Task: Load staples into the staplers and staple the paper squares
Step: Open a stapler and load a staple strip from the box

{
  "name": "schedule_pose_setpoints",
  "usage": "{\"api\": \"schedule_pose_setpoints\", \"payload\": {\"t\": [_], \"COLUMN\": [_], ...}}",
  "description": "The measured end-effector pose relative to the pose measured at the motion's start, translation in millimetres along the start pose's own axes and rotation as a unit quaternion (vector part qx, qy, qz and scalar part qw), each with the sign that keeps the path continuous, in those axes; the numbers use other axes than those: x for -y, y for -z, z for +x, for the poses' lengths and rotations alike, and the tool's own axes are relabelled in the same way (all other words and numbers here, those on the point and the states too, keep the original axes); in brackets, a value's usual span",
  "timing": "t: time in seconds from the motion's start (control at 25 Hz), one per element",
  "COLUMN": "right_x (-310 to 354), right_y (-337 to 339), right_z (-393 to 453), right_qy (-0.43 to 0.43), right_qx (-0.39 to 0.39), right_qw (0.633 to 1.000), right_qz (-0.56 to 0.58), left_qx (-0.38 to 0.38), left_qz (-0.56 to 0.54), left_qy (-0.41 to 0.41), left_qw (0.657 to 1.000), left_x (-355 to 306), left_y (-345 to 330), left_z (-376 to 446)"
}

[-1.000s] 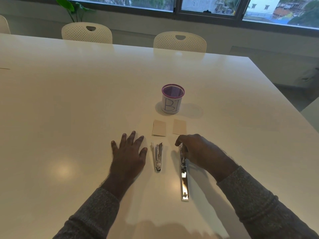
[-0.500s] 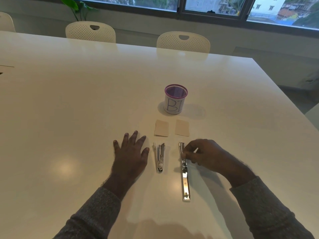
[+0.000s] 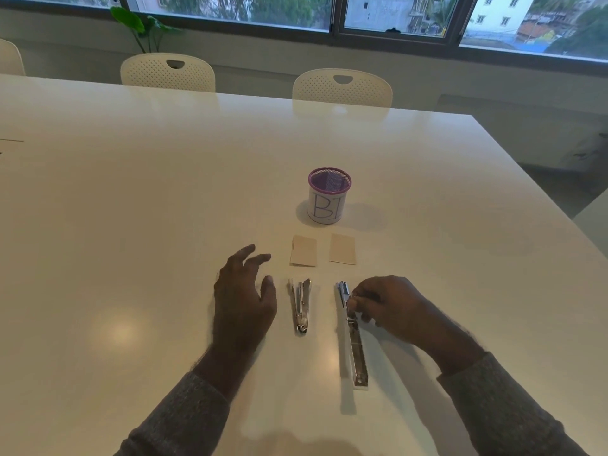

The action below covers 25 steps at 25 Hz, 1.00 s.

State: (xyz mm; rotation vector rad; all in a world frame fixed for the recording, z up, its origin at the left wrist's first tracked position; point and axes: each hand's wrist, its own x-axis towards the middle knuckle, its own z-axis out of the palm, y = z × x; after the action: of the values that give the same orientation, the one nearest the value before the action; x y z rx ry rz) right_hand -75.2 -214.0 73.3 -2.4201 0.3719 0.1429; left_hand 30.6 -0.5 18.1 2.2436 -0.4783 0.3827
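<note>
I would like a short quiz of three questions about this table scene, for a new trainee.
1. True or false: the left hand holds the left stapler.
2. Which stapler lies opened out flat? A) the left stapler B) the right stapler
3. Fill in: the two paper squares lie between the staplers and the ____.

Key
1. False: it is open, beside the stapler, not gripping it.
2. B: the right hand works at its far half.
3. Cup, purple-rimmed, marked "BI".
</note>
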Motion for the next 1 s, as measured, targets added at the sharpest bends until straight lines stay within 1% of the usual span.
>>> {"api": "schedule_pose_setpoints", "payload": {"t": [0.04,0.08,0.12,0.16,0.2,0.24,0.28,0.32,0.36,0.4,0.44,0.52,0.64,0.88,1.0], "right_x": [2,5,8,12,16,20,24,27,30,33,34,36,36,33,34], "right_y": [4,8,12,16,21,25,30,33,36,37,38,37,36,30,31], "right_z": [1,1,1,1,0,-2,-4,-7,-10,-13,-15,-17,-20,-26,-30], "right_qy": [-0.007,-0.010,-0.007,-0.001,0.007,0.016,0.024,0.031,0.036,0.042,0.046,0.044,0.036,0.037,0.042], "right_qx": [0.005,0.009,0.013,0.017,0.022,0.028,0.035,0.045,0.059,0.073,0.084,0.085,0.064,0.012,0.005], "right_qw": [1.000,0.999,0.999,0.998,0.997,0.997,0.995,0.994,0.992,0.990,0.989,0.989,0.992,0.995,0.995], "right_qz": [0.017,0.034,0.049,0.060,0.068,0.076,0.086,0.097,0.106,0.110,0.110,0.109,0.103,0.091,0.090], "left_qx": [-0.027,-0.015,0.029,0.101,0.182,0.260,0.328,0.379,0.402,0.398,0.379,0.339,0.316,0.272,0.274], "left_qz": [-0.044,-0.100,-0.164,-0.225,-0.271,-0.299,-0.337,-0.391,-0.457,-0.518,-0.559,-0.600,-0.619,-0.621,-0.639], "left_qy": [-0.015,-0.005,0.037,0.098,0.160,0.215,0.264,0.303,0.336,0.363,0.380,0.401,0.430,0.496,0.479], "left_qw": [0.999,0.995,0.985,0.964,0.932,0.892,0.842,0.783,0.719,0.665,0.632,0.604,0.576,0.543,0.536], "left_x": [-13,-30,-48,-64,-77,-84,-88,-88,-87,-86,-86,-86,-89,-90,-90], "left_y": [4,9,15,18,20,21,22,21,21,20,17,13,11,7,9], "left_z": [-1,-3,-6,-10,-14,-16,-17,-17,-16,-16,-17,-20,-27,-36,-36]}}
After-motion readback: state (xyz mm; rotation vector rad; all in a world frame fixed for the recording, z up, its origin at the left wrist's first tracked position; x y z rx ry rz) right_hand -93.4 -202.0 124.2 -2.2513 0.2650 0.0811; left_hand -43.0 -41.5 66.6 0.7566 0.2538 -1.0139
